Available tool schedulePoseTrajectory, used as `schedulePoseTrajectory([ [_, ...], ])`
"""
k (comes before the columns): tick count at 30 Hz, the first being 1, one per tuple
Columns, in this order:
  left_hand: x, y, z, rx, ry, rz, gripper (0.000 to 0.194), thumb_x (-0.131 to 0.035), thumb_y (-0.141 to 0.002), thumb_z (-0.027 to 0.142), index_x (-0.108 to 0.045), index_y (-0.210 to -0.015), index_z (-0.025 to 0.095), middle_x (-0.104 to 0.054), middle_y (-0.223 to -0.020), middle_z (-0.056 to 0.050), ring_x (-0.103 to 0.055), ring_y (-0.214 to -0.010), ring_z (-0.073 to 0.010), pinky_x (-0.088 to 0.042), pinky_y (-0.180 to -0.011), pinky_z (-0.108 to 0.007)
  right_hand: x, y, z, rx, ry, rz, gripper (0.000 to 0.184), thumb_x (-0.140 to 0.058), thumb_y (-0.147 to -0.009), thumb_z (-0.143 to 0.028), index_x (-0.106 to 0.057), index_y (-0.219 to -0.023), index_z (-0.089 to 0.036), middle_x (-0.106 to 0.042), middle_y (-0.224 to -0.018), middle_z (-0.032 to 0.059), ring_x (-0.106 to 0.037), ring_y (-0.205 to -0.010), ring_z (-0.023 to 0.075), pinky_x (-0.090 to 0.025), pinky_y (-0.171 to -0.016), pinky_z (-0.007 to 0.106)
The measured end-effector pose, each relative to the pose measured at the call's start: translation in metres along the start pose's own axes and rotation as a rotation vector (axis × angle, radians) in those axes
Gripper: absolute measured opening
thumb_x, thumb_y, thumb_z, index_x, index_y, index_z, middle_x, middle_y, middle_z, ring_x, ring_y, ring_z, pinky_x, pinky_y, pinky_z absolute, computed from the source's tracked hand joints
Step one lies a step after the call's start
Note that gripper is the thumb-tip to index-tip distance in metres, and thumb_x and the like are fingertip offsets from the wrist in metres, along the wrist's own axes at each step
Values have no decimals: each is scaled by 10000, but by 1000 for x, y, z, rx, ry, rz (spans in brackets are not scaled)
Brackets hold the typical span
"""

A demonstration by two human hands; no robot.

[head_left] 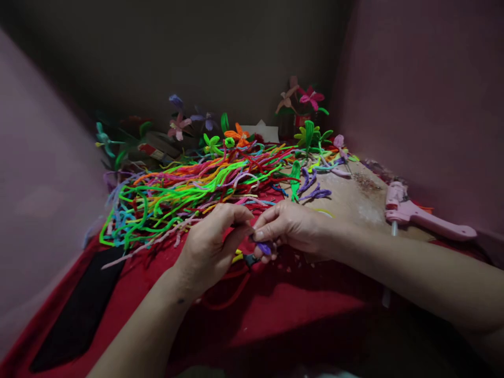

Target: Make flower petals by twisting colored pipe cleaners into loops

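"In the lower centre of the frame, how is the purple piece (264,248) held?"

"Pinched by the right hand (293,227), farther from the left hand (210,244), its long axis slanted down rightward."

"And the left?"

"Fingertips are curled inward; whether anything is gripped cannot be told."

stems (189,184) left of glue gun (429,215).
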State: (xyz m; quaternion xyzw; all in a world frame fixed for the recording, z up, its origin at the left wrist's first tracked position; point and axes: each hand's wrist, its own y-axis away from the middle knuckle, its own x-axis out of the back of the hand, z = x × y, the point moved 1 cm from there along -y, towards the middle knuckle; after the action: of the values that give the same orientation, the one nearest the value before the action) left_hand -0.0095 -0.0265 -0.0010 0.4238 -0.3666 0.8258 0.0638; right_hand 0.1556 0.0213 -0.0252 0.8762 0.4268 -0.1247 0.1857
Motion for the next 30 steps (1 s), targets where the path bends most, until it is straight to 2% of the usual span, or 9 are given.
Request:
schedulePoseTrajectory([
  [4, 3, -2, -3, -48, -164, -34, 69, -561, -837, 171, -624, -855, 193, -586, -796, -18, -525, -774, -137, -421, -705, -262, -7, 4, -6, 128, 232, 196, 97, -645, -677, -142, -628, -601, -86, -579, -503, 2, -494, -439, 74, -386, -469, 214],
  [9, 3, -2, 1, 20, -199, -64, 123, -500, -865, 192, -594, -793, 159, -540, -763, -30, -496, -713, -133, -399, -639, -250, -7, 7, -6, 277, 475, 252, 129, -602, -728, -158, -629, -616, -100, -524, -507, -29, -434, -476, 58, -346, -469, 198],
  [11, 1, -2, 5, 95, -123, -93, 137, -485, -870, 194, -561, -763, 155, -530, -711, -9, -486, -637, -109, -385, -594, -230, -6, 9, -5, 366, 597, 255, 129, -587, -745, -154, -653, -650, -99, -525, -525, -29, -417, -498, 54, -328, -478, 193],
  [14, 0, -3, 9, 320, 79, -128, 170, -490, -869, 248, -538, -727, 169, -469, -583, 42, -424, -514, -78, -347, -513, -205, -6, 10, -6, 432, 702, 270, 144, -567, -768, -167, -682, -710, -103, -528, -545, -26, -408, -515, 55, -315, -489, 193],
  [17, -3, -4, 10, 554, 308, -136, 204, -503, -857, 310, -513, -701, 179, -402, -520, 67, -347, -444, -64, -297, -436, -190, -6, 9, -6, 399, 681, 299, 145, -575, -762, -181, -669, -680, -106, -532, -552, -22, -413, -522, 59, -318, -494, 197],
  [20, -8, -3, 7, 665, 439, -119, 205, -519, -838, 333, -496, -698, 184, -398, -500, 72, -335, -413, -62, -278, -404, -187, -5, 6, -6, 307, 603, 299, 161, -591, -749, -193, -643, -623, -106, -518, -534, -25, -400, -503, 57, -313, -485, 203],
  [22, -10, -3, 6, 637, 391, -89, 187, -526, -831, 328, -510, -713, 184, -435, -523, 62, -363, -431, -67, -298, -421, -189, -4, 4, -5, 261, 524, 288, 165, -615, -737, -218, -645, -623, -103, -528, -534, -22, -412, -499, 58, -326, -486, 204],
  [26, -12, -1, 6, 490, 160, -33, 153, -506, -845, 289, -538, -744, 179, -494, -586, 39, -419, -510, -81, -342, -489, -192, -3, 1, -2, 132, 297, 251, 118, -660, -693, -211, -669, -680, -93, -599, -577, 2, -506, -502, 71, -425, -536, 218],
  [30, -10, -2, 6, 474, 133, -6, 131, -481, -851, 261, -541, -774, 174, -517, -594, 33, -436, -498, -75, -352, -481, -187, -5, 1, -1, 37, 199, 174, 107, -656, -703, -186, -665, -668, -86, -637, -588, 27, -576, -497, 90, -487, -554, 238],
])
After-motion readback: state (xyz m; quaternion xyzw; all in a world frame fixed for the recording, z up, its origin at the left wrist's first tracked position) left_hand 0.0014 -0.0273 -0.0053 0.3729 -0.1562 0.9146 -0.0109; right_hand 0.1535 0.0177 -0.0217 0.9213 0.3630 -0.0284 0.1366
